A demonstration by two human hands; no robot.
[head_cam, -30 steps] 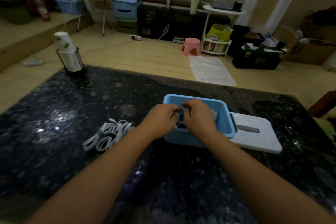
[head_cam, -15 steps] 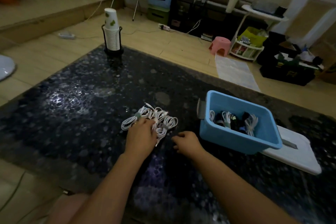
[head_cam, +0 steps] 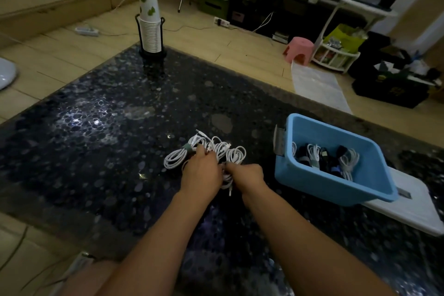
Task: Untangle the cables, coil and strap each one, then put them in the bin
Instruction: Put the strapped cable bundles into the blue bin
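- The left hand (head_cam: 201, 170) lies palm-down on the tangle of white cables (head_cam: 206, 154), its fingers bent over the strands near a grey-green strap (head_cam: 187, 148) that binds one coil.
- The right hand (head_cam: 246, 174) is curled, knuckles up, pinching white strands at the near edge of the same tangle; a cable end hangs just below it.
- The tangle rests on the dark speckled stone tabletop (head_cam: 108, 139), just left of the light blue plastic bin (head_cam: 336, 190) and apart from it.
- Inside the bin lie several coiled cables (head_cam: 324, 158), white and black, some strapped.
- The bin sits tilted, its right side resting on a flat white lid (head_cam: 408, 214) that lies on the tabletop.
- Far left of the bin, at the table's back corner, a stack of white paper cups (head_cam: 150, 24) with green leaf prints stands in a black wire holder.
- No readable writing or brand shows on any of these.
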